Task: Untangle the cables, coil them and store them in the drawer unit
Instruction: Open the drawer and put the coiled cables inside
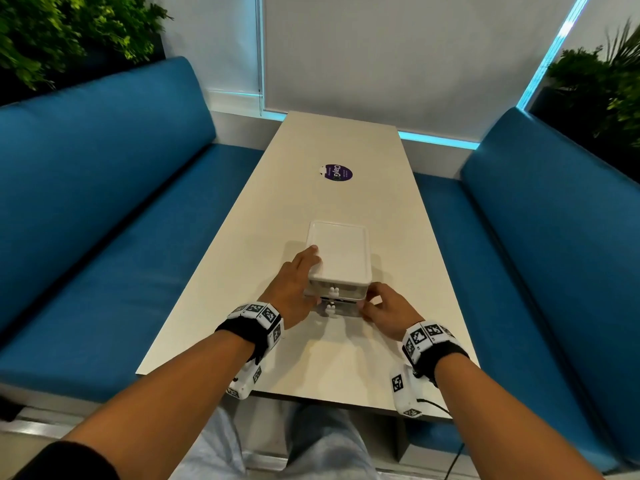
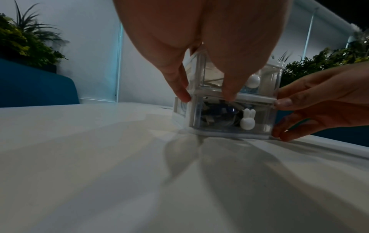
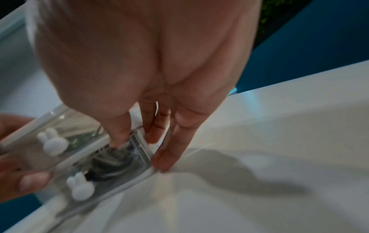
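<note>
A small white drawer unit (image 1: 337, 251) with two clear drawers stands on the table (image 1: 346, 362). Each drawer front carries a white bunny knob (image 2: 247, 120). Dark coiled cables (image 2: 215, 112) (image 3: 107, 165) lie inside the lower drawer (image 1: 346, 309), whose front stands slightly forward of the upper one. My left hand (image 1: 294, 285) holds the unit's left side, fingers along the top edge and thumb at the front seam. My right hand (image 1: 384, 310) pinches the lower drawer's right front corner, thumb on the front and fingers (image 3: 163, 160) on the side.
A purple round sticker (image 1: 338, 172) lies further along the table. Blue benches (image 1: 104, 209) (image 1: 561, 244) run along both long sides. Plants (image 1: 52, 36) stand behind the benches, and a white blind (image 1: 398, 57) closes the far end.
</note>
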{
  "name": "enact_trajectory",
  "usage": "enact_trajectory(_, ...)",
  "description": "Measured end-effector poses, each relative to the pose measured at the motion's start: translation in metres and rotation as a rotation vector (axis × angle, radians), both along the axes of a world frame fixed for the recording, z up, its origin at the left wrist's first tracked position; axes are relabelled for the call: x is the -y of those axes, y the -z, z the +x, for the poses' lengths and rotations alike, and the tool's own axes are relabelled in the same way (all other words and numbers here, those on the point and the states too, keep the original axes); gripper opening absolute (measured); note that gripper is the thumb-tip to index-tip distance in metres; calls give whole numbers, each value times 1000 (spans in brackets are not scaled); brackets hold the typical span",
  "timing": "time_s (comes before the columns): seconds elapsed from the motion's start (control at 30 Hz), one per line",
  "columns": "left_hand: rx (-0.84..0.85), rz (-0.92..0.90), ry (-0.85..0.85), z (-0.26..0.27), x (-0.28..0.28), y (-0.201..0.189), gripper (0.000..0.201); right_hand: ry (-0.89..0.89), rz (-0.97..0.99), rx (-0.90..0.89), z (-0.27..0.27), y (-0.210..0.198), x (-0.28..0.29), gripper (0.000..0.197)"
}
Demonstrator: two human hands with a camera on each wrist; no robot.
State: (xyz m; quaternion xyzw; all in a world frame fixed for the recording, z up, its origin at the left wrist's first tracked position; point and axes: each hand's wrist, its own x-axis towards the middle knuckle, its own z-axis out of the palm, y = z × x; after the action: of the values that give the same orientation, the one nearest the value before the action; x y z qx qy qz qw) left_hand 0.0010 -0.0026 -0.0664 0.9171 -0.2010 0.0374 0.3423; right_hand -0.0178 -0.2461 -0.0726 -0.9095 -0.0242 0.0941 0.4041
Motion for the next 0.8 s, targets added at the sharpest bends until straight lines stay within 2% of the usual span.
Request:
enact_trajectory(0.13,-11,-80,-26,2,-2,0,99,-62,-201,108,-3,3,-4,28)
enact_trajectory(0.2,-119,-150,-77,4,-2,-2,98,-84,-332,124,-1,4,-4,33)
enact_trajectory(0.3,-257,-124,-130,7,1,-6,53,-83,-467,115,1,4,-9,36)
enact_trajectory(0.33,-255,-107,-160,8,1,-7,43,-84,-475,115,1,5,-10,36)
enact_trajectory(0.4,-249,-115,-198,11,-1,-7,36,-102,-478,120,2,5,-10,36)
enact_trajectory(0.5,-276,-139,-196,10,-7,-4,41,-81,-400,145,3,4,-5,33)
enact_trajectory(0.63,-306,-208,-235,9,-7,0,58,-89,-352,152,2,5,-2,34)
enact_trajectory(0.8,-322,-53,-240,11,-8,8,34,-49,-376,194,2,8,-5,27)
